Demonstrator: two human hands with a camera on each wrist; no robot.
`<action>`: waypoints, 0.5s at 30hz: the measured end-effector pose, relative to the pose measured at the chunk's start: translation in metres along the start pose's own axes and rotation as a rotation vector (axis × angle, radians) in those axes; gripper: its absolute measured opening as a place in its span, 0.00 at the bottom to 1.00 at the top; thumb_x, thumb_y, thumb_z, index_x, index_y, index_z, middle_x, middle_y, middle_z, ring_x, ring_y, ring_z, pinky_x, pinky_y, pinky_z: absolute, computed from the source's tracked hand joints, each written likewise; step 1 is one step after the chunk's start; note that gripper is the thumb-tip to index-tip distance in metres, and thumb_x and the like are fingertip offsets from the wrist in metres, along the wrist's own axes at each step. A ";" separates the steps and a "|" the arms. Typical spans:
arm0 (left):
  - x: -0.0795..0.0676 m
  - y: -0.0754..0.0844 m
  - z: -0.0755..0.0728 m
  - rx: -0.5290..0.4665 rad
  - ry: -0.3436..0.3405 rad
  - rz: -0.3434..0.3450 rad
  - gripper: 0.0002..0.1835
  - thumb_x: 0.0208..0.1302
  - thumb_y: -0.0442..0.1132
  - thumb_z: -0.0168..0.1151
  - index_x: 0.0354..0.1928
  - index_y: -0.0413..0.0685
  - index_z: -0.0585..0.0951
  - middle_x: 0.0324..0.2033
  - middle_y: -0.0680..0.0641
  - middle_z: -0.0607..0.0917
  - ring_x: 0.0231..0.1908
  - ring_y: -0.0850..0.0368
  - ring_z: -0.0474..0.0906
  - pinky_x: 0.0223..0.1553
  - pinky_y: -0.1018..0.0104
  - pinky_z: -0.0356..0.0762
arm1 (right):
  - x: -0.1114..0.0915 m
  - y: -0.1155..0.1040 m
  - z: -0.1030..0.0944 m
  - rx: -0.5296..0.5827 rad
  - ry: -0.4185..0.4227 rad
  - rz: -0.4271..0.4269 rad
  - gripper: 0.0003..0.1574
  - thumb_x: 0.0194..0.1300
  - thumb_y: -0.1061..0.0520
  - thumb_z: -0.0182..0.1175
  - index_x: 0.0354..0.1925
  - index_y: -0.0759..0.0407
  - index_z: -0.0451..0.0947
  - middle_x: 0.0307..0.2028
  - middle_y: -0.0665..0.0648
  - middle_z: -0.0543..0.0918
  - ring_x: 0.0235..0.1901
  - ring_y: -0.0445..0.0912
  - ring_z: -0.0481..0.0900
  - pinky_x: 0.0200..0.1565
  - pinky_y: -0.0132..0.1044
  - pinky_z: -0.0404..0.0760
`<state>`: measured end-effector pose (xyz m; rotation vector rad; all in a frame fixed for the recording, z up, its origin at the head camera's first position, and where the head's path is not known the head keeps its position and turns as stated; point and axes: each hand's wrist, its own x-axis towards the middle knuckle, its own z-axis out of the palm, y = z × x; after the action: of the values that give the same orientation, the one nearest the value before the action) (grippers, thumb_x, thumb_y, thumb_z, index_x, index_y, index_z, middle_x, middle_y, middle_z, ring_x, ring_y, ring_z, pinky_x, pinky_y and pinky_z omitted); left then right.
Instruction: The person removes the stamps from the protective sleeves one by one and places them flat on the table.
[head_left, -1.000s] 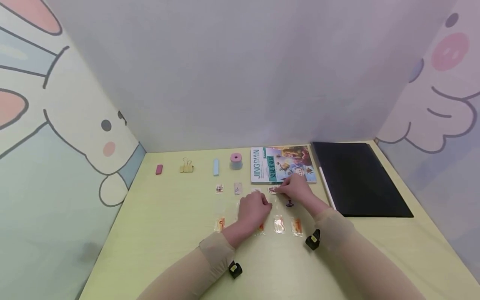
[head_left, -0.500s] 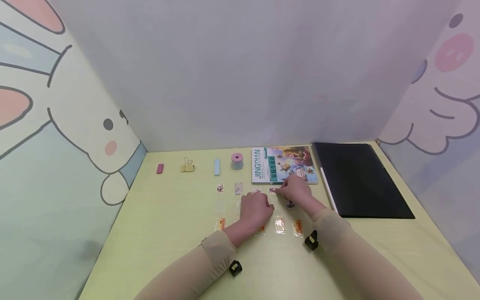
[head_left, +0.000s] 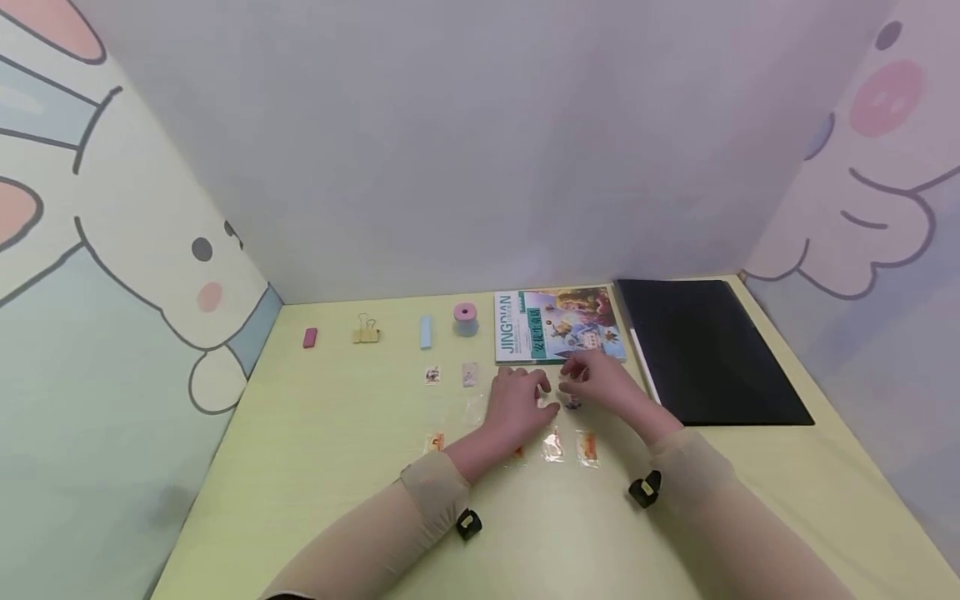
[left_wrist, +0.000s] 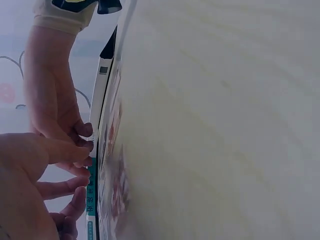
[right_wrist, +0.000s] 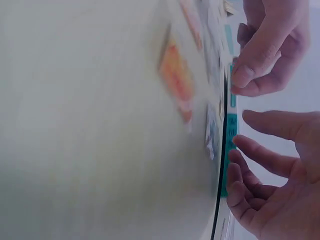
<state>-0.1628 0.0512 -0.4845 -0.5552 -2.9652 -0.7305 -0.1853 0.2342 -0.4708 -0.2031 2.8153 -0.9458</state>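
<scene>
My left hand (head_left: 513, 408) is low over the small cards and clear packets, its thumb and forefinger spread apart. My right hand (head_left: 600, 383) faces it from the right, just in front of the book (head_left: 558, 325). A gap also shows between thumb and forefinger of the right hand in the right wrist view, with nothing visible between them. Below its fingers lies a small dark-figured piece (head_left: 572, 402). Two little picture cards (head_left: 432, 375) are left of the hands. Nearer me lie orange-printed packets (head_left: 588, 448) and a shiny clear packet (head_left: 553, 446). The left hand hides other pieces.
Along the back stand a pink eraser-like block (head_left: 310, 337), a gold binder clip (head_left: 366, 333), a light-blue stick (head_left: 426, 332) and a pink-topped round container (head_left: 466, 320). A black folder (head_left: 708, 350) lies at the right. Walls enclose the table's back and sides.
My right thumb and fingers, earlier pinching a small card at the book's front edge, have parted. The left thumb and forefinger have spread, and that card is now hidden from the head view.
</scene>
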 end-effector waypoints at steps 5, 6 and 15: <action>0.008 0.007 0.006 0.046 0.000 0.017 0.27 0.44 0.65 0.67 0.46 0.62 0.79 0.36 0.53 0.70 0.42 0.55 0.59 0.42 0.62 0.60 | -0.014 0.016 -0.001 -0.119 0.022 -0.089 0.32 0.46 0.46 0.73 0.50 0.55 0.78 0.44 0.60 0.76 0.43 0.53 0.75 0.45 0.47 0.74; 0.009 0.008 0.008 0.055 -0.001 0.018 0.29 0.43 0.66 0.67 0.47 0.62 0.79 0.37 0.53 0.69 0.42 0.55 0.58 0.42 0.62 0.59 | -0.017 0.018 0.000 -0.149 0.033 -0.106 0.34 0.45 0.46 0.73 0.51 0.55 0.78 0.46 0.61 0.75 0.46 0.54 0.74 0.48 0.49 0.73; 0.018 0.017 0.020 0.082 -0.035 0.006 0.28 0.39 0.65 0.71 0.44 0.66 0.80 0.42 0.52 0.70 0.44 0.54 0.59 0.42 0.60 0.61 | -0.032 0.032 0.002 -0.217 0.077 -0.136 0.34 0.44 0.45 0.74 0.51 0.49 0.78 0.50 0.59 0.72 0.52 0.55 0.70 0.54 0.52 0.70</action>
<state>-0.1733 0.0801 -0.4923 -0.5775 -3.0083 -0.6016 -0.1564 0.2639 -0.4887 -0.3984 3.0061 -0.6844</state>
